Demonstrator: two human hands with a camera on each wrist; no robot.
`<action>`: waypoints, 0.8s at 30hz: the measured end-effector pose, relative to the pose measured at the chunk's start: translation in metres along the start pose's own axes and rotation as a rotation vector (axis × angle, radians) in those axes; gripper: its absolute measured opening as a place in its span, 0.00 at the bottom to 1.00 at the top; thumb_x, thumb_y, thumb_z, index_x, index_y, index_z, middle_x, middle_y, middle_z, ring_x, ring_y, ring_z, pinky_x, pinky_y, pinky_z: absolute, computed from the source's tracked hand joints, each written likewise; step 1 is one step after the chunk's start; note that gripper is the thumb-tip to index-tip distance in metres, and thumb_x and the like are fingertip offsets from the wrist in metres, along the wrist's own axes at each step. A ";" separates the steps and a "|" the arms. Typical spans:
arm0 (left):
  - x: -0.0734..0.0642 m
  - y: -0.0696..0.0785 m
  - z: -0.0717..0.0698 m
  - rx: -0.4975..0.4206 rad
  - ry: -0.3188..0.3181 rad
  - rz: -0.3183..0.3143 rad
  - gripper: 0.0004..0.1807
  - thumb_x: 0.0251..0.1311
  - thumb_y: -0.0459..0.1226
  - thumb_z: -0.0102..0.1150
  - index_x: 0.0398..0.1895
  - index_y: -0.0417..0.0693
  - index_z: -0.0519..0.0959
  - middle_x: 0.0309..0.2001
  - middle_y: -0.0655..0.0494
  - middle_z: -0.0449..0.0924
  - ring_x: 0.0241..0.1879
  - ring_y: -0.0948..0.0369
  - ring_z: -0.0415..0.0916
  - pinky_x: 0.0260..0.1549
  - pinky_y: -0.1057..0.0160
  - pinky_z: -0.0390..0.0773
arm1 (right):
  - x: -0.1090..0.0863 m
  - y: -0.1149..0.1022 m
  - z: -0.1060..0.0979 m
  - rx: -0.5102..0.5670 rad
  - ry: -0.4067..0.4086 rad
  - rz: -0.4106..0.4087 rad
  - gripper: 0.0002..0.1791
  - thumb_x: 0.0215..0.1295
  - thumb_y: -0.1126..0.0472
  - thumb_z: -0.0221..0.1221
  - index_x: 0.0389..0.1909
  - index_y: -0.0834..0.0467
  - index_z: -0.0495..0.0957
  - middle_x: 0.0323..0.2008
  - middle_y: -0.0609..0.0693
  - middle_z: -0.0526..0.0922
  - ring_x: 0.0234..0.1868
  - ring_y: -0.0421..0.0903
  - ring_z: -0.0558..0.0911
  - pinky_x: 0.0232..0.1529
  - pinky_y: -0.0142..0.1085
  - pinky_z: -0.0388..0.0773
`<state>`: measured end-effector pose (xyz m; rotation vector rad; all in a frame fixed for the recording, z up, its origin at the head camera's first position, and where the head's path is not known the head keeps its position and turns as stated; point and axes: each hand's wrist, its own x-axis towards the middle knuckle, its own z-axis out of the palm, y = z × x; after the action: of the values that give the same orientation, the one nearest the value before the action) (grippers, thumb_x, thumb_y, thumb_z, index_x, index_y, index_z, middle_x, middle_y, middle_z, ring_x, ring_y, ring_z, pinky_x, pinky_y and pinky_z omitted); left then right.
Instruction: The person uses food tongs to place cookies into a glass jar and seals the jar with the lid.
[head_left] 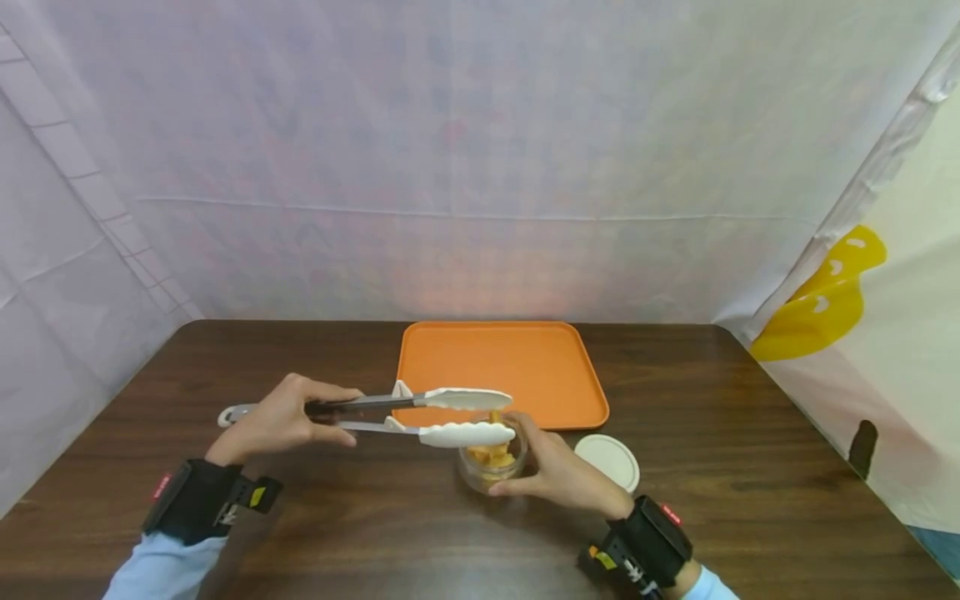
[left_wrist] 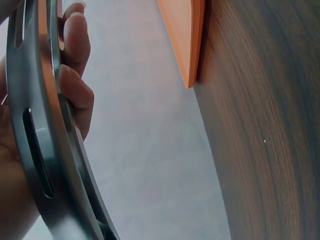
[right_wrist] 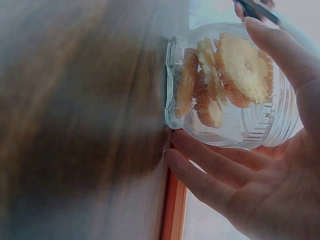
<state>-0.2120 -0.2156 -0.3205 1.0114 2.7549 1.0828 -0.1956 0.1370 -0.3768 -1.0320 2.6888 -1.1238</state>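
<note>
My left hand (head_left: 288, 421) grips metal tongs (head_left: 382, 402) with white scalloped tips, thumb and fingers on opposite arms. The spread tips extend right, over the mouth of a clear glass jar (head_left: 472, 479). Several golden, ruffle-edged cookies (right_wrist: 242, 67) lie inside the jar. Around the jar's side curl the thumb and fingers of my right hand (head_left: 558, 471), holding it upright on the table. One yellowish piece shows between the tong tips in the head view; whether they touch it I cannot tell. In the left wrist view, the slotted tong arms (left_wrist: 37, 135) cross in front of the hand.
An orange tray (head_left: 495, 358) lies flat behind the jar, at the table's back edge. Right of the jar, near my right wrist, is a round white lid (head_left: 609, 461). The dark wooden table (head_left: 360, 533) meets a white cloth backdrop (head_left: 450, 167).
</note>
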 end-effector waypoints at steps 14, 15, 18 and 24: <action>0.006 0.001 0.004 0.052 0.007 0.015 0.32 0.40 0.49 0.67 0.47 0.37 0.77 0.30 0.56 0.80 0.19 0.70 0.62 0.19 0.69 0.65 | -0.001 -0.001 -0.002 -0.009 0.005 0.015 0.44 0.45 0.41 0.63 0.60 0.52 0.55 0.43 0.46 0.75 0.40 0.40 0.74 0.38 0.32 0.70; 0.007 0.001 0.004 0.051 0.005 0.020 0.32 0.40 0.49 0.67 0.47 0.37 0.77 0.29 0.57 0.79 0.19 0.70 0.62 0.19 0.69 0.65 | -0.001 -0.001 -0.002 -0.011 0.006 0.016 0.43 0.45 0.41 0.63 0.60 0.52 0.55 0.44 0.46 0.75 0.41 0.40 0.74 0.38 0.33 0.71; 0.007 0.001 0.006 0.048 -0.006 0.022 0.32 0.40 0.49 0.67 0.47 0.37 0.77 0.25 0.60 0.77 0.18 0.70 0.62 0.19 0.69 0.65 | -0.002 -0.001 -0.001 -0.004 0.003 0.017 0.43 0.45 0.40 0.63 0.60 0.52 0.55 0.46 0.46 0.75 0.44 0.40 0.74 0.41 0.35 0.71; 0.005 0.000 0.004 0.018 -0.008 -0.031 0.36 0.37 0.50 0.69 0.50 0.38 0.75 0.21 0.63 0.75 0.19 0.69 0.66 0.21 0.68 0.67 | -0.002 0.000 -0.001 0.049 -0.027 0.021 0.42 0.45 0.42 0.63 0.60 0.47 0.54 0.50 0.44 0.73 0.46 0.39 0.74 0.44 0.35 0.71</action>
<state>-0.2144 -0.2100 -0.3227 0.9701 2.7687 1.0498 -0.1942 0.1388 -0.3766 -1.0018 2.6312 -1.1579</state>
